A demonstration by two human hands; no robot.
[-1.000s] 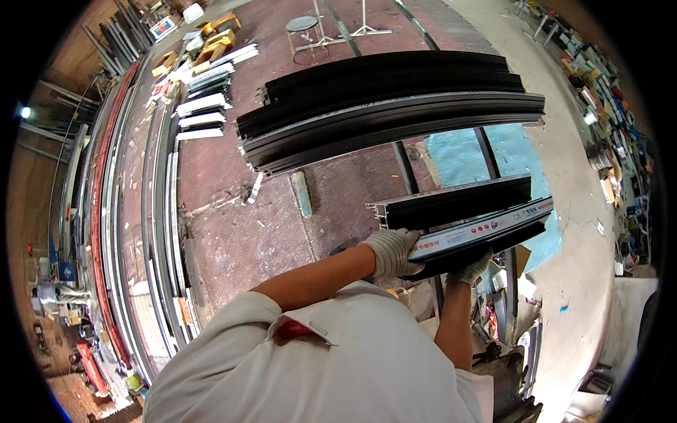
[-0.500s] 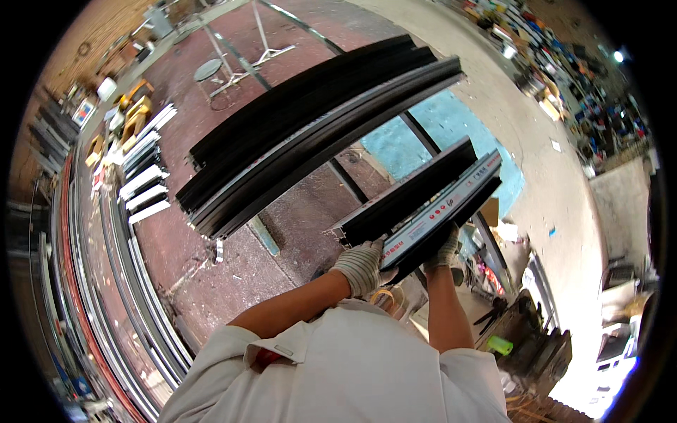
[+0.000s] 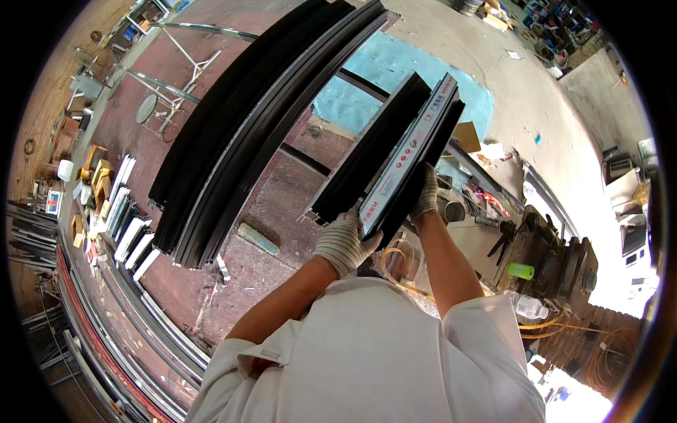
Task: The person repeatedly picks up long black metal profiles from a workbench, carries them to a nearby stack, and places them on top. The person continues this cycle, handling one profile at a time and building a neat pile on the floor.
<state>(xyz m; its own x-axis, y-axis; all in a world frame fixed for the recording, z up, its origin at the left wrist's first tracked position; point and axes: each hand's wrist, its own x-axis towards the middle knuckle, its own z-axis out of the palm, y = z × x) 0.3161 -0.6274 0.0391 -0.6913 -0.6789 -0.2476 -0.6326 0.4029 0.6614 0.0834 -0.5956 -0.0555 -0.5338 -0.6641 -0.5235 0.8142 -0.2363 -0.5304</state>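
My left hand (image 3: 345, 243), in a striped knit glove, closes on the near end of a black metal profile (image 3: 407, 154), which has a pale printed film strip along its top. Farther up its right side, my right hand (image 3: 427, 192), gloved alike, is wrapped round the outer edge; most of those fingers are hidden under it. Right beside it on the left lies another black profile (image 3: 374, 144), nearly parallel. I cannot tell whether the two touch.
Long black profiles (image 3: 261, 134) lie across a rack to the left. A bench (image 3: 486, 257) with tools and a green bottle (image 3: 520, 271) stands at my right. Beyond are a blue floor patch (image 3: 395, 63) and, far left, stacked bars (image 3: 127, 218).
My view has turned, so the rack, profiles and floor appear rotated and shifted. Both hands still hold the film-covered profile, which now points more steeply away from me.
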